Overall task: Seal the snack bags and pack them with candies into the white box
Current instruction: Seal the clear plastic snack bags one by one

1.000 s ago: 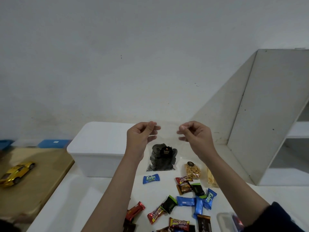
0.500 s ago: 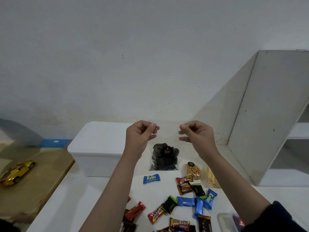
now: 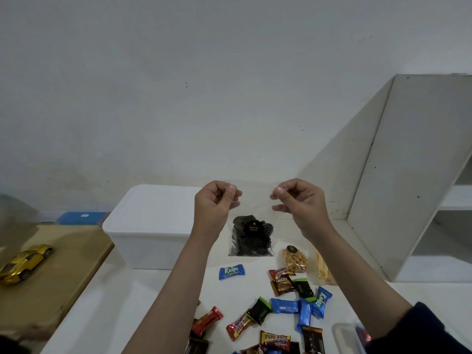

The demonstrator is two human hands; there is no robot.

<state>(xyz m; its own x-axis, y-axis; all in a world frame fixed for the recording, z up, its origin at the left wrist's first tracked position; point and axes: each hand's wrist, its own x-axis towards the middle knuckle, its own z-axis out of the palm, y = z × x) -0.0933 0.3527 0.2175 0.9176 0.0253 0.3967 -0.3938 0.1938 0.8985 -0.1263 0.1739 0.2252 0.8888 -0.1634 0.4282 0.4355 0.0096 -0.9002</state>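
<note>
I hold a clear snack bag (image 3: 251,236) of dark spiral snacks upright in the air, above the table. My left hand (image 3: 215,204) pinches its top left corner and my right hand (image 3: 300,200) pinches its top right corner. Behind and left of the bag stands the white box (image 3: 150,226) with its lid on. On the white table lie a small bag of nuts (image 3: 296,259), a bag of yellow sticks (image 3: 323,270) and several wrapped candies (image 3: 283,306), among them a blue one (image 3: 231,271).
A white shelf unit (image 3: 408,180) rises at the right. A wooden board (image 3: 48,274) with a gold toy car (image 3: 24,261) lies to the left, a blue lid (image 3: 80,217) behind it. A clear plastic container (image 3: 348,337) sits at the bottom right.
Both hands keep their pinch on the bag's top edge and have hardly moved. The bag hangs a little lower and straighter. The view has tilted slightly.
</note>
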